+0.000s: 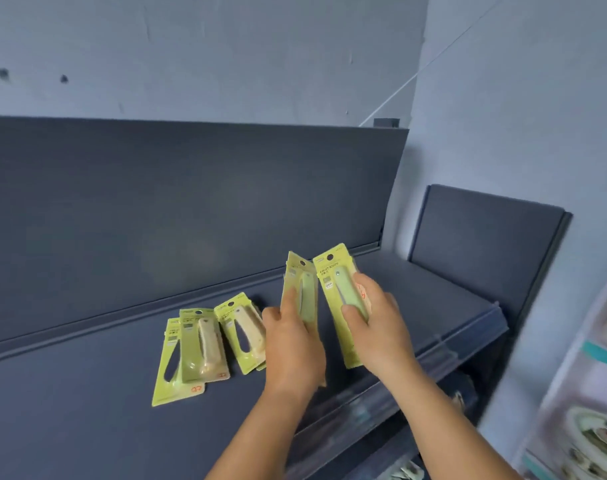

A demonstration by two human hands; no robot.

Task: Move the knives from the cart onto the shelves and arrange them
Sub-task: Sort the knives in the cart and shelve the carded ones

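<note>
Over the dark grey shelf [87,393], my left hand [291,344] grips one green-handled knife pack [304,289] and my right hand [374,323] grips another [333,282], thumbs pressed across the fronts and both packs tilted up off the shelf, side by side and close together. To their left, three more yellow-green knife packs lie flat on the shelf: a front pack [172,372] partly under a second pack [203,344], with a third pack [241,332] just beside my left hand.

Glossy plastic-and-card knife packs [205,344] — matt, smooth shelf [87,393]
</note>
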